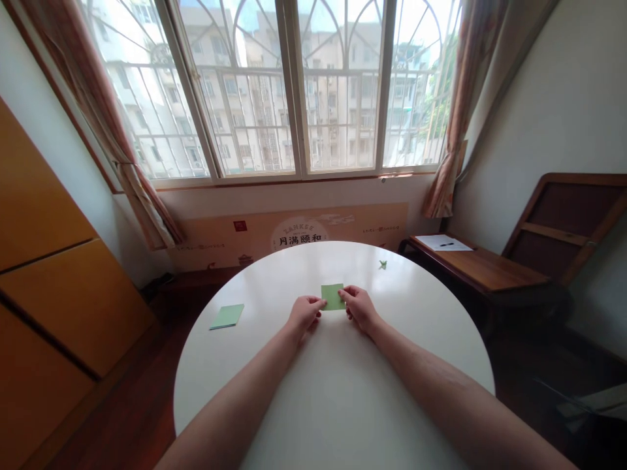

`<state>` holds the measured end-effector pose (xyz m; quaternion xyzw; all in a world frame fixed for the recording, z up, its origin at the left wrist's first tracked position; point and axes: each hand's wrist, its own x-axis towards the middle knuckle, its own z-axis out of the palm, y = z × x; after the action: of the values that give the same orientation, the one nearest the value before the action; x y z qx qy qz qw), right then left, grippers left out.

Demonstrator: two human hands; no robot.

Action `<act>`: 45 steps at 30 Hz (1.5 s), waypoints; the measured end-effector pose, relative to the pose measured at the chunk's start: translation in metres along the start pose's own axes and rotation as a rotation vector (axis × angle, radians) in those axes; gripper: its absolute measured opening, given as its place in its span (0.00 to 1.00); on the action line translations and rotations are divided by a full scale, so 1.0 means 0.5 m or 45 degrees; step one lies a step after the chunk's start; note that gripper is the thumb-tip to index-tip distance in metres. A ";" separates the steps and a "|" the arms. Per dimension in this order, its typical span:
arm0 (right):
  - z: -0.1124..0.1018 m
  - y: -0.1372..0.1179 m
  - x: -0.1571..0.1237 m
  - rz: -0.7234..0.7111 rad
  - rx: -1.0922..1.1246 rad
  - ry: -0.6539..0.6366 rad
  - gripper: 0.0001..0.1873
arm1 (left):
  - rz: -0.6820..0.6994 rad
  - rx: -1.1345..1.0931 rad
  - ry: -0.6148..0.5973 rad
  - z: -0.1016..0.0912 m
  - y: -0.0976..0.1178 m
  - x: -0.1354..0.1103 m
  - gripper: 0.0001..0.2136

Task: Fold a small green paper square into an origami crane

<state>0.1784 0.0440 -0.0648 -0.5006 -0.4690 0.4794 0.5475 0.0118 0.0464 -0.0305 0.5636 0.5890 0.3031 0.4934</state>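
A small square sheet of green paper (332, 297) is held upright-looking just above the white table, between my two hands. My left hand (306, 313) pinches its left edge between thumb and fingers. On the opposite edge, my right hand (359, 307) grips the sheet the same way. The paper looks flat, with no fold that I can make out. Off to the left lies a stack of light green paper squares (228, 316). A tiny folded green paper figure (383, 264) rests toward the back right of the table.
The round white table (313, 405) fills the middle. Beyond it, a printed cardboard box or panel (225, 238) stands under the barred window (294, 98). At right, a wooden bench (490, 264) carries a white sheet (435, 242) with a pen. Orange cabinets (63, 307) stand at left.
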 end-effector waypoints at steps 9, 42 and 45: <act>-0.015 0.013 0.000 -0.047 0.080 -0.076 0.11 | 0.154 0.006 -0.077 -0.024 -0.014 -0.013 0.14; -0.028 -0.029 -0.043 -0.095 0.134 -0.302 0.09 | 0.409 -0.293 -0.016 -0.029 -0.006 -0.037 0.15; -0.028 -0.026 -0.041 -0.103 0.121 -0.289 0.09 | 0.415 -0.313 -0.004 -0.028 -0.003 -0.038 0.16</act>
<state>0.1910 0.0217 -0.0535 -0.3974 -0.5244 0.5321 0.5329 -0.0040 0.0306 -0.0227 0.5876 0.4477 0.4477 0.5038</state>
